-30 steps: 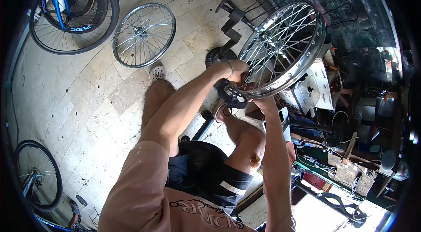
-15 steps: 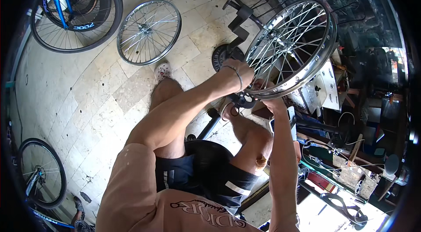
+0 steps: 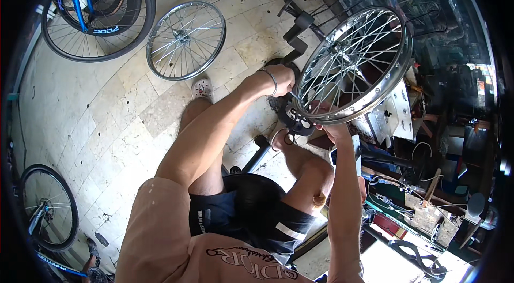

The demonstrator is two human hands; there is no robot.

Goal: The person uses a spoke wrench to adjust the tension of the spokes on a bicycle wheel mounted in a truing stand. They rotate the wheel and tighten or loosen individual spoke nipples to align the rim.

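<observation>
A silver spoked bicycle wheel [image 3: 369,102] stands tilted in front of me, at a dark metal stand [image 3: 296,36]. My left hand [image 3: 281,78] is closed beside the wheel's left edge, a bracelet on its wrist. Whatever its curled fingers hold, if anything, is hidden. Lower down, my right hand [image 3: 333,126] grips the near part of the rim, with fingers reaching inside among the spokes. Just below the rim, between the hands, is a dark part with round holes [image 3: 296,119].
Another bare silver wheel [image 3: 186,41] lies on the tiled floor [image 3: 115,106]. A blue bicycle with black tyres [image 3: 99,61] stands far left, and another black-tyred wheel [image 3: 49,208] is near left. To the right is a cluttered bench [image 3: 433,208] with tools and cables.
My left hand has moved left and slightly up, away from the spokes to outside the rim. My right hand stays at the rim's near part. The view has shifted slightly.
</observation>
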